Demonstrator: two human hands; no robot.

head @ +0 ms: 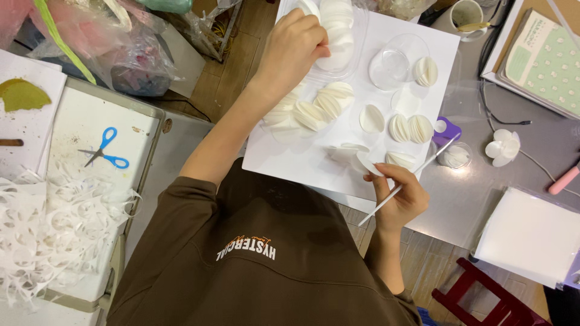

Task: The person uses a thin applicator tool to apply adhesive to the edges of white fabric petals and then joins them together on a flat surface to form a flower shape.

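Two hands at work among folded white paper discs on a white sheet.

The left hand [290, 51] curls over a stack of white paper discs [338, 30] in a clear plastic tray [356, 51], fingers closed on them. The right hand [400, 199] pinches a thin white stick [417, 172] and touches a flat white paper disc [365, 163]. On the square white sheet [290, 160] lie about eight fanned disc clusters. One pair of blue-handled scissors [106, 150] rests on the bench [96, 121].
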